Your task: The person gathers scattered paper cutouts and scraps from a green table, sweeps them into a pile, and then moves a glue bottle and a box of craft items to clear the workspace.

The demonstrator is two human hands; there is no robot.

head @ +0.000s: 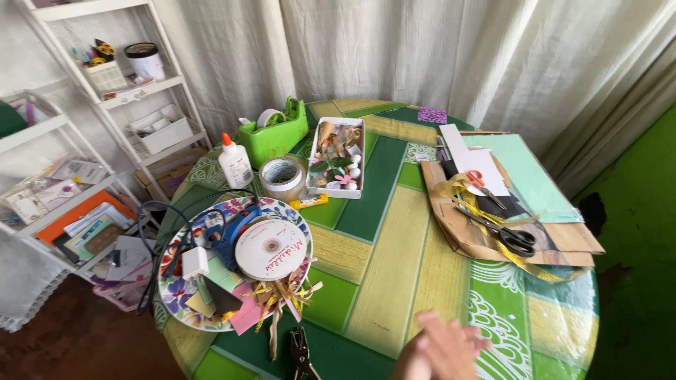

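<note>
One blurred hand (442,348) hovers open-fingered and empty at six o'clock over the tabletop (384,246); which hand, I cannot tell. Hole punch (303,354) lies nearest, at nine o'clock within reach.

1. Pale, cream-white curtains (394,49) hang in long folds across the whole back of the room, with soft daylight glowing through them.
2. A round table (394,239) fills the middle, covered in a glossy cloth of green and yellow panels with white leaf patterns.
3. A white open shelving unit (120,91) stands at the left against the curtain, its upper shelves stepped like a ladder.
4. A second white shelf (49,197) sits lower at the far left, packed with papers and boxes.
5. The floor (77,345) at lower left is dark reddish brown.
6. At the right, the floor (641,211) is bright green.
</note>
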